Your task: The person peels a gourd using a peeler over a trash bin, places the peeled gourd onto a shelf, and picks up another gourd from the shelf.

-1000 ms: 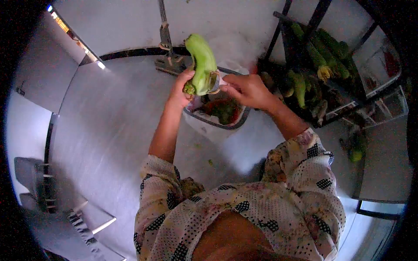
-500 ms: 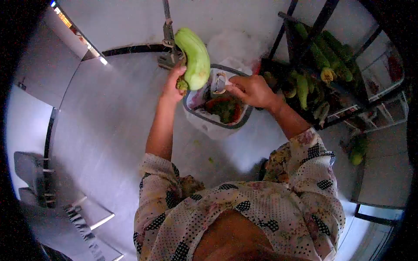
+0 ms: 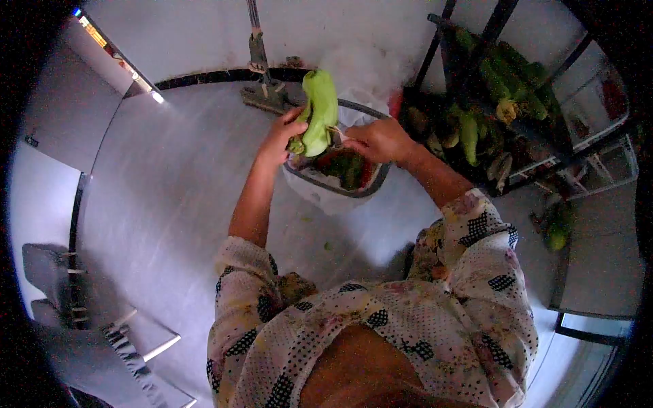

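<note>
A pale green, curved vegetable (image 3: 322, 102), like a large squash, is held by my left hand (image 3: 280, 138) near its stem end, which points down. My right hand (image 3: 381, 141) is closed on the handle of a peeler (image 3: 336, 136), whose head is against the lower right side of the vegetable. Both hands are over a bin (image 3: 333, 190) lined with a white plastic bag. Dark green and reddish scraps (image 3: 348, 170) lie inside the bin.
A dark rack (image 3: 435, 68) at the right holds several green vegetables (image 3: 500, 81). Another green vegetable (image 3: 558, 228) lies on the floor below it. A broom or mop head (image 3: 269, 97) stands by the wall. A grey chair (image 3: 47, 275) is at the left.
Half a second ago the peeler was apart from the vegetable; now it touches it. The vegetable has moved right and down and stands more upright in my left hand.
</note>
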Available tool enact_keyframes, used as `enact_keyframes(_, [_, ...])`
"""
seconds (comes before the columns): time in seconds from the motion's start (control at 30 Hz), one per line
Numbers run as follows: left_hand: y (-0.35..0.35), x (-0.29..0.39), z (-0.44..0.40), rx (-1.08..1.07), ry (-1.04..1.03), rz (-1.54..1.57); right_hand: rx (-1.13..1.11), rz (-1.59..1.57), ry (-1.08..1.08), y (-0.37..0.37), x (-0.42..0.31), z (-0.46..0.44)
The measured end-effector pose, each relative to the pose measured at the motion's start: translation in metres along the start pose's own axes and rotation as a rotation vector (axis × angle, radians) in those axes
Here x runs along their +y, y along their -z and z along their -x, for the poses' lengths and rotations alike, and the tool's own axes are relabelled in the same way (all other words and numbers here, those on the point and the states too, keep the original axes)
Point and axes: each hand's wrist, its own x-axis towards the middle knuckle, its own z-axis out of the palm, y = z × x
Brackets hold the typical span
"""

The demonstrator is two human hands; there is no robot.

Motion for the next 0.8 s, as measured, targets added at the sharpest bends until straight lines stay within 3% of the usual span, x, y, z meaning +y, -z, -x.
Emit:
enact_keyframes(0.07, [0.005, -0.001, 0.011, 0.043, 0.024, 0.079, -0.052, 0.027, -0.088, -0.003, 0.02, 0.018])
enact_keyframes(0.1, [-0.001, 0.006, 0.016, -0.032, -0.035, 0.208, -0.074, 0.038, -0.134, -0.005, 0.024, 0.023])
enact_keyframes(0.27, [-0.021, 0.036, 0.021, 0.096, -0.056, 0.1, 0.034, -0.064, -0.112, 0.015, 0.003, 0.004])
enact_keyframes(0.4, [-0.003, 0.019, 0.002, 0.044, -0.016, 0.105, 0.141, -0.144, -0.104, 0.028, -0.009, -0.012])
enact_keyframes(0.67, [0.006, 0.01, -0.001, -0.014, 0.036, -0.029, -0.003, -0.032, -0.043, 0.023, -0.005, -0.012])
enact_keyframes(0.77, [0.002, 0.026, 0.018, -0.04, -0.071, 0.2, -0.041, -0.019, -0.092, 0.022, 0.008, 0.005])
enact_keyframes(0.8, [-0.006, 0.036, 0.02, 0.054, -0.059, 0.157, -0.052, -0.037, -0.113, 0.024, 0.008, 0.005])
